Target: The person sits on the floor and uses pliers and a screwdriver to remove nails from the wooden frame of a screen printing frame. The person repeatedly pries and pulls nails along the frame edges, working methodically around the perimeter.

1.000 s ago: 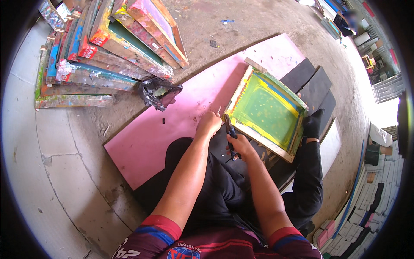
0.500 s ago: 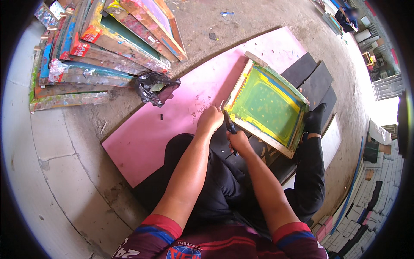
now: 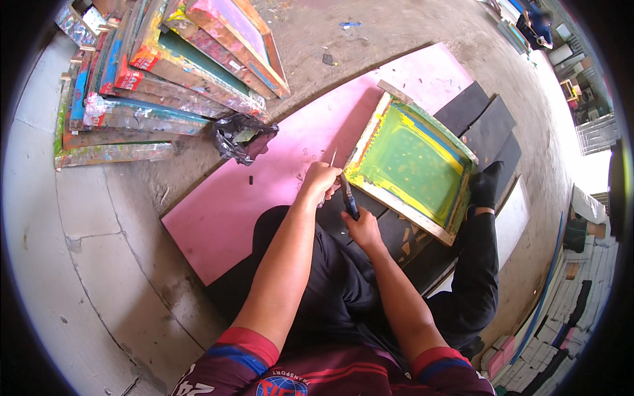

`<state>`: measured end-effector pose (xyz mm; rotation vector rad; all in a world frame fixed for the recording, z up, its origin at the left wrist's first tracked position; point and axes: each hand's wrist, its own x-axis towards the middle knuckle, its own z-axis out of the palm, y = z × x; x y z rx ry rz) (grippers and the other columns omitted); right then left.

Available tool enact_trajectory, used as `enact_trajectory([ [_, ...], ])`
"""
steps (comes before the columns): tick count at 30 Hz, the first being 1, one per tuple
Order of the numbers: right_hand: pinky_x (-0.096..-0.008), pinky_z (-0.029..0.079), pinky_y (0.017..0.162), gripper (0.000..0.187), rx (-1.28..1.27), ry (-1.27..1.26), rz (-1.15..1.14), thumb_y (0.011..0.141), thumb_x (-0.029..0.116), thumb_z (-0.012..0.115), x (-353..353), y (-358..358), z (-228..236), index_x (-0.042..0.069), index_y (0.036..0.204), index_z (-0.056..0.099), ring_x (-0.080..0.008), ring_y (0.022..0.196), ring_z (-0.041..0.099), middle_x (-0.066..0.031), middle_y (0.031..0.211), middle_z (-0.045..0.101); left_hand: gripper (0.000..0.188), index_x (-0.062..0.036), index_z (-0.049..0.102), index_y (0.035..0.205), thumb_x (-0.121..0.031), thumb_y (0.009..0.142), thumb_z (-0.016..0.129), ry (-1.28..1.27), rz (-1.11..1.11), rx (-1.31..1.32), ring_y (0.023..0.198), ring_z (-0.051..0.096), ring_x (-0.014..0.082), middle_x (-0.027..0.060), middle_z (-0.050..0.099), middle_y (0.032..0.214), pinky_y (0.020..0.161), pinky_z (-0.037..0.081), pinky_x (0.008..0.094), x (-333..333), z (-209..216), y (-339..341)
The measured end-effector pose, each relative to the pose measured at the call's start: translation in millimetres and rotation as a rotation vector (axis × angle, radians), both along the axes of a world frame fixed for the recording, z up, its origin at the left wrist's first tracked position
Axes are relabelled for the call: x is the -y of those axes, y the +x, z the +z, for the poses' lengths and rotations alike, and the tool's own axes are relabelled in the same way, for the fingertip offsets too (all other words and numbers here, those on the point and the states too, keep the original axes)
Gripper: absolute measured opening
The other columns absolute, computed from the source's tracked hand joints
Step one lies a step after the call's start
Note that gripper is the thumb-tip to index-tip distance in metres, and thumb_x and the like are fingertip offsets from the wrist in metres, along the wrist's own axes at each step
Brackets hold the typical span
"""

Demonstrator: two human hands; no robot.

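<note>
My left hand [image 3: 321, 181] is closed near the lower left corner of a screen-printing frame [image 3: 403, 212]. A thin, pointed metal tool [image 3: 333, 157] sticks up out of its fingers; its handle is hidden. My right hand [image 3: 363, 228] is closed on the lower end of a black-handled tool [image 3: 349, 198], whose exact kind I cannot make out. That tool's upper end meets my left fingers beside the frame corner. The frame has wooden sides and green mesh [image 3: 416, 165] edged with yellow ink. It lies tilted in front of my right foot.
A pink board [image 3: 224, 218] and dark panels [image 3: 485, 129] lie under the frame, with wood scraps [image 3: 406, 245] nearby. Several stacked ink-stained frames [image 3: 152, 105] stand at the far left beside a crumpled black plastic bag [image 3: 243, 140]. Another person [image 3: 536, 30] is far off at upper right.
My right hand has slid down and toward me, so more of the black handle shows. More of the thin metal tool shows above my left hand. The view has shifted slightly.
</note>
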<state>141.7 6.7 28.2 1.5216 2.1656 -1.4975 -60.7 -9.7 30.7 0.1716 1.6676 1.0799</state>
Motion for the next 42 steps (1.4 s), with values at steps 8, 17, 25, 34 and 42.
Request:
enact_trajectory([
  [8,-0.0414,0.057,0.072,0.038,-0.341,-0.652,-0.172,0.107,0.039,0.055,-16,6,14,0.007,0.129,0.054,-0.0273,0.089,0.073,-0.0180,0.108,0.072,0.016,0.0029,0.064,0.084,-0.013,0.084,0.068,0.010,0.231,0.016,0.041,0.049,0.0157,0.0119,0.066,0.072,0.036,0.037,0.0341,-4,-2,0],
  [17,-0.0475,0.058,0.078,0.049,-0.618,-1.069,-0.261,0.110,0.048,0.038,-27,-10,9,0.013,0.143,0.047,-0.0344,0.103,0.071,-0.0224,0.119,0.069,0.031,0.0015,0.074,0.097,-0.028,0.088,0.068,-0.337,0.092,-0.665,0.099,0.073,0.0408,0.0258,0.075,0.098,0.089,0.056,0.0470,2,-14,-2],
  [25,-0.0426,0.057,0.068,0.042,-0.548,-0.994,-0.382,0.109,0.043,0.046,-27,-16,2,0.010,0.132,0.054,-0.0261,0.079,0.068,-0.0141,0.093,0.067,0.035,0.0010,0.073,0.099,-0.033,0.091,0.068,-0.316,0.106,-0.573,0.098,0.073,0.0399,0.0253,0.075,0.099,0.088,0.057,0.0479,0,-14,-1],
  [34,-0.0411,0.052,0.048,0.033,-0.175,-0.475,-0.349,0.099,0.030,0.065,-27,-28,-9,-0.002,0.097,0.062,-0.0243,0.053,0.063,-0.0137,0.072,0.063,0.037,0.0041,0.072,0.095,-0.032,0.091,0.066,-0.250,0.067,-0.466,0.078,0.075,0.0367,0.0236,0.074,0.085,0.072,0.059,0.0463,-5,-22,9],
  [42,-0.0388,0.051,0.045,0.032,-0.103,-0.332,-0.364,0.099,0.031,0.065,-21,-32,-15,-0.001,0.095,0.064,-0.0226,0.050,0.063,-0.0113,0.068,0.064,0.031,0.0022,0.065,0.085,-0.028,0.093,0.063,-0.194,0.044,-0.385,0.047,0.064,0.0252,0.0141,0.064,0.060,0.045,0.050,0.0397,-6,8,18],
])
